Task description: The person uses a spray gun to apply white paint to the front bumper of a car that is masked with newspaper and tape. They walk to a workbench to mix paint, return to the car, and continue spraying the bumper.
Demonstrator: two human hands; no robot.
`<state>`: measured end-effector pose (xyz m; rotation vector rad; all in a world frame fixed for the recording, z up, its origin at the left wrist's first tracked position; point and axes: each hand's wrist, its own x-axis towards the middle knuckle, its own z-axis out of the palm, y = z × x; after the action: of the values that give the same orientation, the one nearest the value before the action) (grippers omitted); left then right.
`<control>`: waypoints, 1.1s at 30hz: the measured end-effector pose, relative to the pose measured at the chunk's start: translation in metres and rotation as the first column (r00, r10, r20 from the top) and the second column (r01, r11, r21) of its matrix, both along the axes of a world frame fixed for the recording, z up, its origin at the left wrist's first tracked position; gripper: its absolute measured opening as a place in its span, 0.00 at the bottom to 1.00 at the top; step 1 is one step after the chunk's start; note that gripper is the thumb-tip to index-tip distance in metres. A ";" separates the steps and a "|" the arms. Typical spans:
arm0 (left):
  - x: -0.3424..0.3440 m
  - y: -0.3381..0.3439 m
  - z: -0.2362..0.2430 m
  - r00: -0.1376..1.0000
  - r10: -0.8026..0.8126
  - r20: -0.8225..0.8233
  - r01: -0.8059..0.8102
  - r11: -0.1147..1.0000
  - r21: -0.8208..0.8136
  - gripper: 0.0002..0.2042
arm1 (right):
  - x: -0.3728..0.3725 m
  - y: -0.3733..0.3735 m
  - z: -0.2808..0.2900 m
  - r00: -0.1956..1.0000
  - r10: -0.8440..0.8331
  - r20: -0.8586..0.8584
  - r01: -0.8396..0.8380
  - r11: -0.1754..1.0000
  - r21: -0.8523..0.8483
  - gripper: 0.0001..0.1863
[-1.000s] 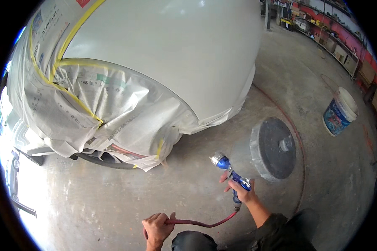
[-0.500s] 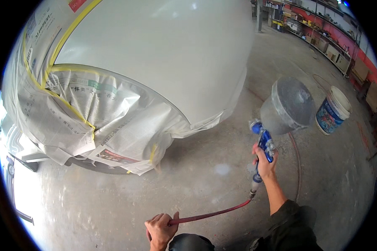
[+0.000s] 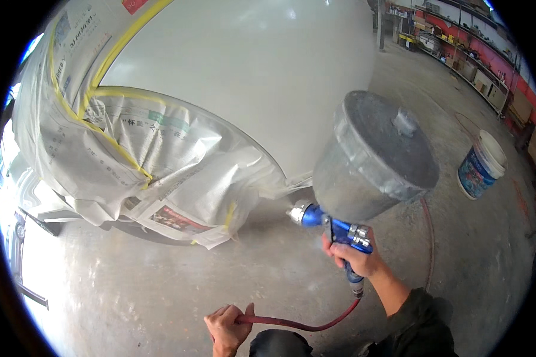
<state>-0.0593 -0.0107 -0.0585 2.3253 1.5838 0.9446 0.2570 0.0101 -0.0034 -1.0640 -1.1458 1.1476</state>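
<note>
My right hand (image 3: pixel 357 254) is wrapped round the handle of a blue spray gun (image 3: pixel 334 229), topped by a grey, translucent lidded cup (image 3: pixel 363 160). The gun's silver nozzle points left, toward the lower edge of a pale car panel (image 3: pixel 244 77). A red air hose (image 3: pixel 298 325) runs from the base of the handle to my left hand (image 3: pixel 229 326), which is closed round it. Newspaper and thin plastic masking (image 3: pixel 179 160), edged with yellow tape (image 3: pixel 119 149), cover the wheel area left of the panel.
A white bucket with a blue label (image 3: pixel 481 165) stands on the concrete floor at right. Beyond it, loaded shelves (image 3: pixel 476 59) line a red and white wall. More hose (image 3: pixel 428 244) lies on the floor behind my right arm. Bright light comes in at the left edge.
My right hand has brought the spray gun left and closer, turning its nozzle toward the car. The hose now sags in a deeper curve. My left hand has barely moved.
</note>
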 end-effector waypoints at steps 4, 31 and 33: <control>0.013 -0.004 0.015 0.999 -0.026 0.023 0.026 1.000 -0.003 0.21 | 0.028 0.001 0.011 0.953 -0.288 0.095 0.284 0.958 0.047 0.01; 0.034 -0.029 0.071 0.991 -0.011 0.134 0.014 1.000 -0.023 0.23 | 0.028 0.008 0.117 0.965 -0.084 0.248 0.090 0.996 -0.011 0.04; 0.050 -0.034 0.082 0.982 -0.055 0.180 0.062 0.997 -0.034 0.23 | 0.052 0.004 0.126 0.956 -0.141 0.258 0.162 0.985 -0.060 0.04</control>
<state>-0.0094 -0.0445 0.0236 2.1796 1.4423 1.0659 0.3094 0.0140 0.1231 -1.3677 -1.1986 0.9629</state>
